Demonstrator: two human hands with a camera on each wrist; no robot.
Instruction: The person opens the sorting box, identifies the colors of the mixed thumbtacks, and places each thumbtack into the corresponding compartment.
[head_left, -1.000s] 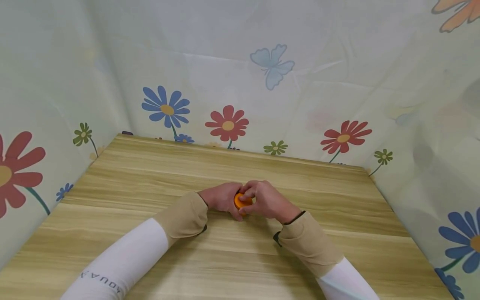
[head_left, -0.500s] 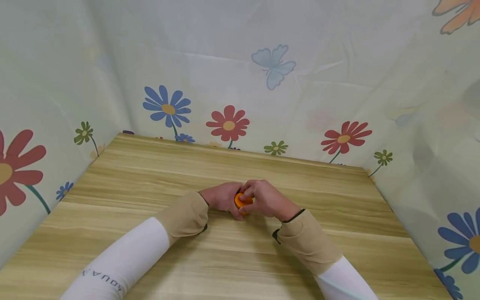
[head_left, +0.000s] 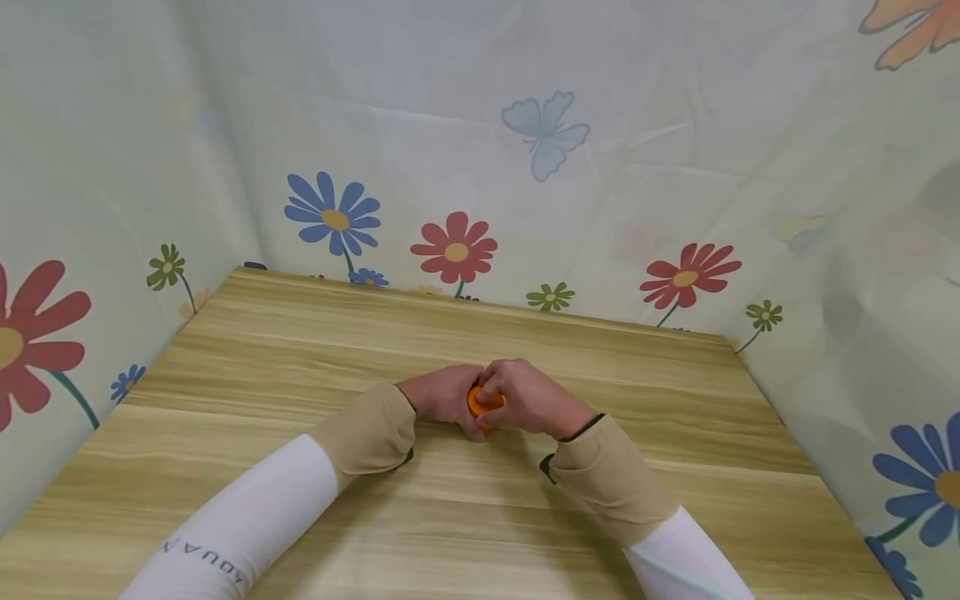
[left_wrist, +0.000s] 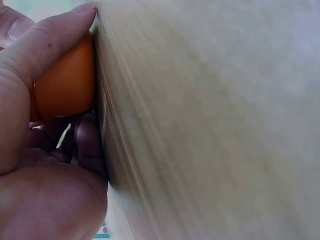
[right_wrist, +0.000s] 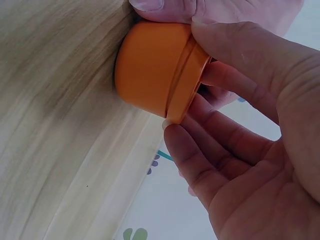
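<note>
A small round orange jar [right_wrist: 147, 70] stands upright on the wooden table, near the middle of the head view. Around its top runs a seam, above which sits an orange lid [right_wrist: 187, 82]. My left hand [head_left: 448, 396] grips the jar's body, its thumb along the near side, as the left wrist view shows. From the right, my right hand [head_left: 536, 400] holds the lid's edge between thumb and fingers, one finger lying over the top. The two hands nearly meet around the jar. The far side of the jar is hidden by the fingers.
The wood-grain table [head_left: 390, 517] spreads out on all sides of the hands. A pale cloth backdrop [head_left: 420, 108] printed with flowers and a butterfly rises along the table's back, left and right edges.
My right wrist and cuff have shifted slightly left and upward in the head view, while the fingers stay on the lid. The left hand and the jar look still.
</note>
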